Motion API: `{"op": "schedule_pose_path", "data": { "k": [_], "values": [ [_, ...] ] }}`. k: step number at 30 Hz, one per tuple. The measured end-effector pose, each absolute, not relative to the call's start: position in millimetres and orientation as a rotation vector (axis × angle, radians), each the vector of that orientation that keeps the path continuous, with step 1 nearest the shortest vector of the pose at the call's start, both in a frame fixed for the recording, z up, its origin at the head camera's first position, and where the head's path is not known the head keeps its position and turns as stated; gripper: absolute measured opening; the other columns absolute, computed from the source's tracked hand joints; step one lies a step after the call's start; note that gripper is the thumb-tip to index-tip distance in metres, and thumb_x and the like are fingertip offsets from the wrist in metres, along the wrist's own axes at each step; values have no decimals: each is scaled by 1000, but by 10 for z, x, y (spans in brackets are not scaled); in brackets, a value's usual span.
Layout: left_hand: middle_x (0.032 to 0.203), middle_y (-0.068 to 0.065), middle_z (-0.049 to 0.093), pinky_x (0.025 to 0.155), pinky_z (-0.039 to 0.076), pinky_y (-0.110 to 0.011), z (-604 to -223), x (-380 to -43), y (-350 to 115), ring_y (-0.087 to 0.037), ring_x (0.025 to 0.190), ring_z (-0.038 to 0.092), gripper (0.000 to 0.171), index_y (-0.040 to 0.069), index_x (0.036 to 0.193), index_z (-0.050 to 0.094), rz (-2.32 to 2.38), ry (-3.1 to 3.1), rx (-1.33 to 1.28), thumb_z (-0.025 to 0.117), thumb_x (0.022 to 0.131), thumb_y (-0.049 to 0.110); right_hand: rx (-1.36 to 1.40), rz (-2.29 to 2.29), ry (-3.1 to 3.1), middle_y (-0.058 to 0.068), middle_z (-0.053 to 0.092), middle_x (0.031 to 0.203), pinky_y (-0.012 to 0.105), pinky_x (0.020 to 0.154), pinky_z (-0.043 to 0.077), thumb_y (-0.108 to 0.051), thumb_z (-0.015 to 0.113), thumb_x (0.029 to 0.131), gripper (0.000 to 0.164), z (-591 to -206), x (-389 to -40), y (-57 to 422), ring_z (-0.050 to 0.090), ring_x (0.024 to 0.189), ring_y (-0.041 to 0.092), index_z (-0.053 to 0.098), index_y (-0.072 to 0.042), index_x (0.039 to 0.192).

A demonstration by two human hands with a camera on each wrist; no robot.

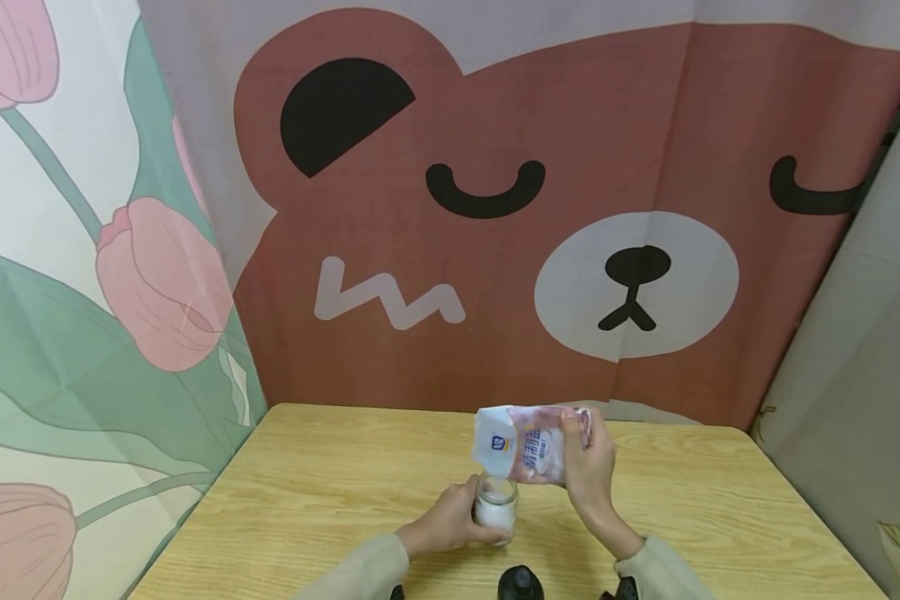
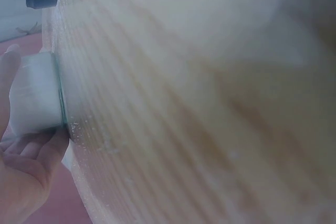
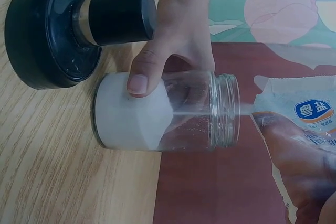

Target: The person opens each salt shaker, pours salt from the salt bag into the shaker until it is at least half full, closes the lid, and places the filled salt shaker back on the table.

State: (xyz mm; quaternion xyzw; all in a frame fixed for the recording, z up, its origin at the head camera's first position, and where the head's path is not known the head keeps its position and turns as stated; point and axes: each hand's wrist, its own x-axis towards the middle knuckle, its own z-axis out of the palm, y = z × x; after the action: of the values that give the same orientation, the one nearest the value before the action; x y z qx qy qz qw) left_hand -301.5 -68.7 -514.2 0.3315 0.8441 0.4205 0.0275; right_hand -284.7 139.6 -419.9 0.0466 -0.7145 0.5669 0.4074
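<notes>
My left hand (image 1: 450, 518) grips a clear glass jar (image 1: 497, 504) standing upright on the table, thumb on one side and fingers round the other. White salt (image 3: 126, 124) fills about half of the jar, heaped in a mound, as the right wrist view shows. Above its open mouth, my right hand (image 1: 591, 467) holds a tilted salt bag (image 1: 521, 442), pink and pale blue with a blue logo. A thin white stream runs from the bag's corner into the jar. The left wrist view catches the jar's lower part between thumb and fingers.
Near the front table edge stands a black lid-like piece with a round knob (image 3: 79, 24), close to the jar. White grains (image 2: 100, 135) lie scattered on the wooden table (image 1: 330, 467). A bear-print curtain (image 1: 390, 358) hangs behind the table.
</notes>
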Motion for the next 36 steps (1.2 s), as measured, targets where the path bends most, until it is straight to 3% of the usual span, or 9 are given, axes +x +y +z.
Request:
{"op": "schedule_pose_path", "data": {
  "k": [36],
  "values": [
    [115, 1, 66, 82, 52, -23, -5150, -3028, -693, -4, 99, 62, 66, 8, 129, 51, 1323, 2578, 995, 86, 79, 33, 92, 1420, -1830, -6, 52, 69, 24, 51, 38, -17, 58, 98, 14, -4220, -2812, 1413, 48, 59, 8, 66, -5, 98]
  ]
}}
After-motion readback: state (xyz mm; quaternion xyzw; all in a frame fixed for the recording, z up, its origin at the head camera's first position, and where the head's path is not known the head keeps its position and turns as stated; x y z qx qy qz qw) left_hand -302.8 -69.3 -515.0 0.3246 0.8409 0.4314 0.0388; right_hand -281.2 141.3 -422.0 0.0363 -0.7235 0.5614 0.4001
